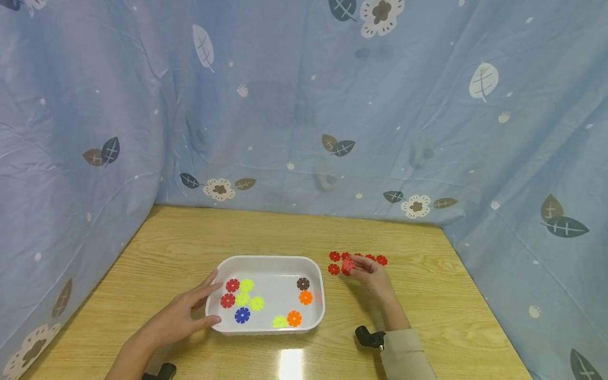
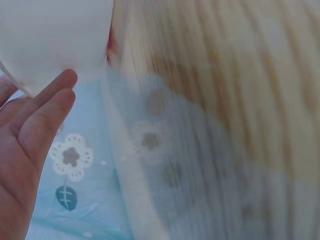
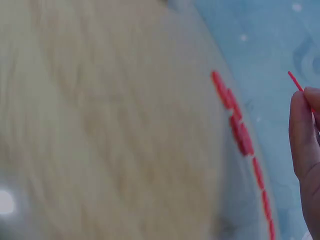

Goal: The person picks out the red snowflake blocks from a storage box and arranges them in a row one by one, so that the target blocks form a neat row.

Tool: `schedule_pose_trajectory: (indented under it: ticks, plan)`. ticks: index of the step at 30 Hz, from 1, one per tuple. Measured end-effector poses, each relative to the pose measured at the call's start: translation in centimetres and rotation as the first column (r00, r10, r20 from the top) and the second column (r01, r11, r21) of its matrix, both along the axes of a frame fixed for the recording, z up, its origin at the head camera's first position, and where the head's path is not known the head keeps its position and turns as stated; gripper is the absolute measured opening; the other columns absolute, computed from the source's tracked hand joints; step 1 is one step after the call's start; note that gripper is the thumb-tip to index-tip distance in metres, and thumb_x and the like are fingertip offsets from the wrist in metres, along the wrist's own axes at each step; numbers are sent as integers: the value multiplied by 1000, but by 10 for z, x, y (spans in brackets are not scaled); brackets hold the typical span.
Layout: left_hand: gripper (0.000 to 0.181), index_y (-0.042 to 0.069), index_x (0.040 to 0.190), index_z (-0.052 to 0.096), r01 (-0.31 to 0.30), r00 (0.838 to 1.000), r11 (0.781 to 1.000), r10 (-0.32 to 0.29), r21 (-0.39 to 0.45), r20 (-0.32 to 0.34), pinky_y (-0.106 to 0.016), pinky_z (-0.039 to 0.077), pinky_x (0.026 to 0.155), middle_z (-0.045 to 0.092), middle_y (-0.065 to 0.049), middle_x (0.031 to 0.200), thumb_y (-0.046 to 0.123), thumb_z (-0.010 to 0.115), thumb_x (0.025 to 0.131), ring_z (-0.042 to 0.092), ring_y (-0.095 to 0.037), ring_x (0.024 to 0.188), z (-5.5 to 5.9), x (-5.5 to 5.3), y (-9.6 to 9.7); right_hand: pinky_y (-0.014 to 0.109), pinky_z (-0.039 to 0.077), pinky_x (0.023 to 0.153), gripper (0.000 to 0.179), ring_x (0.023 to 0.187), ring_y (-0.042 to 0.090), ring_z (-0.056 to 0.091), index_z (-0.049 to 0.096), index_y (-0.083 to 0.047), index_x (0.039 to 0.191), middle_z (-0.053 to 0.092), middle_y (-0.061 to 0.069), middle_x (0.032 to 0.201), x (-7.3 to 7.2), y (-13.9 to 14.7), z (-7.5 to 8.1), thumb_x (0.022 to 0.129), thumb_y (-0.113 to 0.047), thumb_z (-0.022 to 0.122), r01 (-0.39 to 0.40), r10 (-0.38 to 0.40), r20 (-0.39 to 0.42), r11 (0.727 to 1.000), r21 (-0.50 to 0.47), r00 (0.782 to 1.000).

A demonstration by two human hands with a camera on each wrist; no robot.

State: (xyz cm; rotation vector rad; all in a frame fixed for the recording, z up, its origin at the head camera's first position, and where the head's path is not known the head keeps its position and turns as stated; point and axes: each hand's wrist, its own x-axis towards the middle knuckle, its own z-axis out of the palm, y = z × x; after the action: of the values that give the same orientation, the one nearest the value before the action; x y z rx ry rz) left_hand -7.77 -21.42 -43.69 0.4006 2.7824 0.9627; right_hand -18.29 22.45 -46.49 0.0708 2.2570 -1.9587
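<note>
Thumb and forefinger of my right hand [image 1: 378, 281] pinch a red snowflake disc [image 1: 349, 264], seen edge-on in the right wrist view [image 3: 294, 79]. Just below it, more red snowflake discs [image 1: 334, 269] lie in two rows on the table to the right of a white tray [image 1: 266, 258]. My left hand [image 1: 174, 318] rests at the tray's left side, fingers spread and fairly straight, fingertips at the rim. In the left wrist view two fingers lie against the tray's outer wall [image 2: 60, 35]. Inside are red, yellow-green, orange, brown and blue discs [image 1: 242, 315].
The wooden table [image 1: 237, 229] is bordered by a blue patterned curtain [image 1: 285, 105] at the back and both sides. Black wrist devices [image 1: 369, 336] show beside both forearms. A bright light reflection lies on the table in front of the tray.
</note>
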Motion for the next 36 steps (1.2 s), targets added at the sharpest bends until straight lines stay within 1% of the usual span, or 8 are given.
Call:
schedule_pose_trajectory:
  ticks: [4,11,14,19,22,25,30,36]
  plan:
    - [75,15,142,45,-3,1000,1000,3,10,10,-56,38,103,22,-8,158,51,68,81,38,-35,136,0,1,-1,15,51,80,42,97,5,60,56,2,128,59,17,124,-3,7,-10,87,-1,64,39,-40,19,999,26,999]
    - [73,14,141,46,-2,1000,1000,3,12,-9,-58,38,103,23,-8,157,50,68,82,38,-36,136,-2,2,0,14,50,73,41,90,2,58,57,0,127,62,7,114,-8,17,-19,87,0,64,125,-129,44,989,85,991]
    - [73,14,141,46,-3,1000,1000,3,11,-19,-58,38,103,24,-8,157,49,68,82,38,-34,136,-2,1,0,13,48,70,41,95,8,54,57,1,127,59,11,120,-9,19,-20,87,0,63,134,-140,38,983,124,989]
    - [73,13,141,46,1,1000,1000,-1,17,0,-58,37,104,22,-8,158,49,68,82,36,-36,137,-1,1,1,11,45,73,40,110,23,51,57,2,127,54,18,129,-11,22,-24,88,3,61,125,-130,20,977,170,991]
    - [74,14,141,46,0,1000,1000,0,19,11,-57,37,104,22,-8,158,50,68,81,35,-37,137,0,0,1,11,44,76,40,114,27,50,57,2,127,54,19,130,-13,24,-27,88,4,61,113,-117,5,972,204,993]
    - [74,13,141,46,-2,1000,1000,2,16,8,-57,37,104,22,-8,158,50,68,81,36,-36,137,1,0,1,15,46,77,39,113,28,51,58,2,126,55,20,127,-13,24,-29,88,3,61,104,-102,-23,957,271,995]
    - [73,13,141,46,-2,1000,1000,2,13,-1,-56,38,104,23,-8,157,49,68,81,37,-35,137,0,0,1,31,50,83,37,110,29,55,60,-1,125,59,20,123,-13,22,-31,88,0,61,102,-71,-88,903,418,994]
    - [74,13,141,46,1,1000,1000,-1,12,-1,-55,38,103,23,-8,158,49,68,81,36,-36,137,-1,0,1,45,50,89,38,108,34,57,58,2,125,59,23,122,-11,18,-30,88,1,59,112,-47,-144,867,486,988]
